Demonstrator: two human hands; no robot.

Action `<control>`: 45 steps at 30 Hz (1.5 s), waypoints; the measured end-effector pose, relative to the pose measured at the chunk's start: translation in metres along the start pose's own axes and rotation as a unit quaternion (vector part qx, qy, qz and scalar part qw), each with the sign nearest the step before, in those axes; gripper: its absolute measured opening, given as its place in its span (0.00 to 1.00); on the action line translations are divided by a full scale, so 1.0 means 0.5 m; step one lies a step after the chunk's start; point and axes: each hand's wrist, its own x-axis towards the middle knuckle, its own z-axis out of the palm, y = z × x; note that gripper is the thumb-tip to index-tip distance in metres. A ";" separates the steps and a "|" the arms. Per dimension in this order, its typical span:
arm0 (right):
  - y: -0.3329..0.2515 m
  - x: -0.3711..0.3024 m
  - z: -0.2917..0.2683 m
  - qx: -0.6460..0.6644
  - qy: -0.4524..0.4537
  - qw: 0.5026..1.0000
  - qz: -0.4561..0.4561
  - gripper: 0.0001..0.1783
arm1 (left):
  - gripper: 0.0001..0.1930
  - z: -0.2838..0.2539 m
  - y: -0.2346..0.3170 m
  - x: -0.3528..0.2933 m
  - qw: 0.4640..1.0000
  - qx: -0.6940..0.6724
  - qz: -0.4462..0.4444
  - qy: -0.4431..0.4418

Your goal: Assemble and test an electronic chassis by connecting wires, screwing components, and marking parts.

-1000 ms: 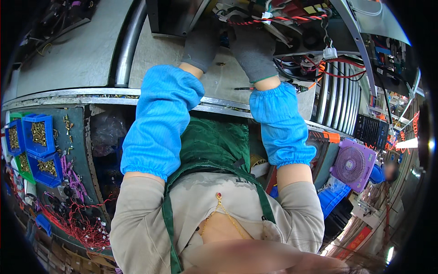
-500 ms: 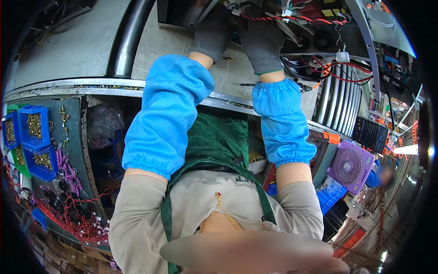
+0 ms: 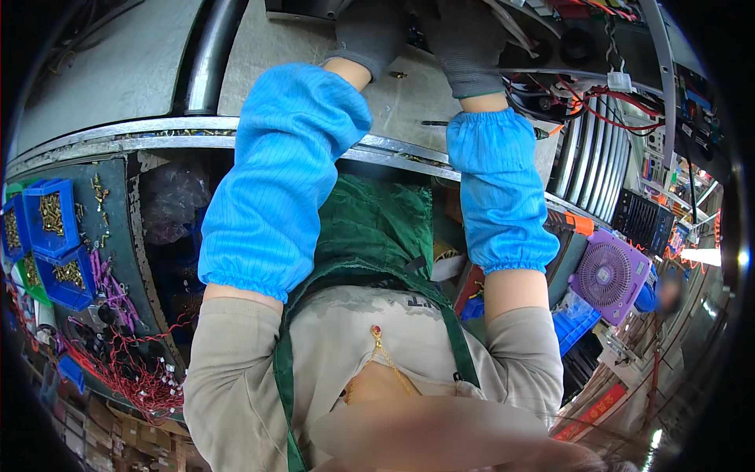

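Note:
Both my hands wear dark grey knit gloves and reach to the far edge of the view, at an open dark metal casing (image 3: 578, 55) with wires inside. My left hand (image 3: 371, 35) is by the casing's left part. My right hand (image 3: 467, 49) is close beside it, next to a pale cable. The fingers of both hands are hidden or cut off by the upper edge, so their grip does not show. A small brass screw (image 3: 398, 75) lies on the metal bench between my wrists. Beneath my right forearm lies a tool with a thin dark bit (image 3: 434, 123).
A white connector (image 3: 619, 81) hangs from the casing near red and black wires. Metal rollers (image 3: 591, 157) stand at right, with a purple fan (image 3: 609, 274) nearer. Blue bins (image 3: 69, 275) of brass screws and a bundle of red wires (image 3: 149, 385) occupy the left side.
The view has shifted, so bench and casing sit higher in the picture. My gloved hands are further up toward the edge, the right one slightly more to the right.

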 end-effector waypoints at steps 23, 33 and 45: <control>-0.008 -0.011 0.004 0.073 -0.031 0.984 0.160 0.13 | 0.14 -0.007 -0.010 0.004 0.988 -0.125 0.033 -0.090; 0.063 -0.160 -0.192 0.161 -0.297 0.937 0.084 0.23 | 0.08 0.004 -0.015 -0.002 0.997 -0.032 0.041 -0.049; 0.324 -0.375 -0.171 0.109 -0.475 0.865 0.116 0.33 | 0.09 0.056 0.016 0.005 0.997 -0.067 0.030 0.009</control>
